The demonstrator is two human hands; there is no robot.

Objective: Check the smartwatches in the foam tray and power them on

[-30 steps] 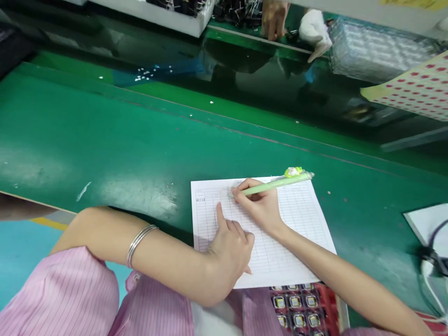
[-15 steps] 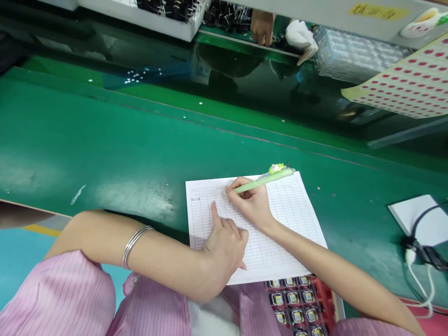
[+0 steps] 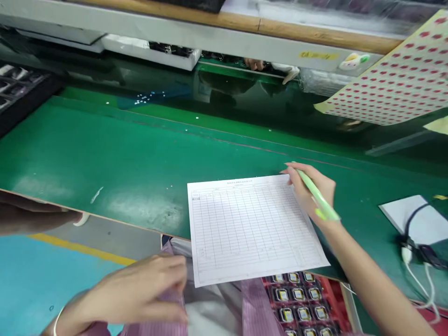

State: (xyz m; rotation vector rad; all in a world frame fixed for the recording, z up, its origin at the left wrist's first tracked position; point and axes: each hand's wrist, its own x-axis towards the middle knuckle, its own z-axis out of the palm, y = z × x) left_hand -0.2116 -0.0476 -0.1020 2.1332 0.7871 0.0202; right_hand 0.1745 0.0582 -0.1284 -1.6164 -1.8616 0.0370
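Observation:
A white printed form [image 3: 245,224] with a ruled grid lies on the green table, its lower edge sticking out past the table's front edge. A little writing shows near its upper left. At the form's top right corner is my right hand [image 3: 311,186], closed around a light green pen [image 3: 317,193] whose rear end leans back over the wrist. My left hand [image 3: 150,289] hangs off the table to the left of the form, somewhat blurred, thumb apart from the bent fingers and nothing in it.
Below the form sits a red tray [image 3: 336,298] of small square parts. Cables [image 3: 420,254] and a white sheet [image 3: 408,214] lie at right. A dotted sticker sheet [image 3: 392,79] hangs from the shelf [image 3: 224,35]. At far left is a black tray [image 3: 24,93].
My left hand has left the form and moved down and left. My right hand, with the pen, has shifted right to the form's top right corner. The view has tilted up.

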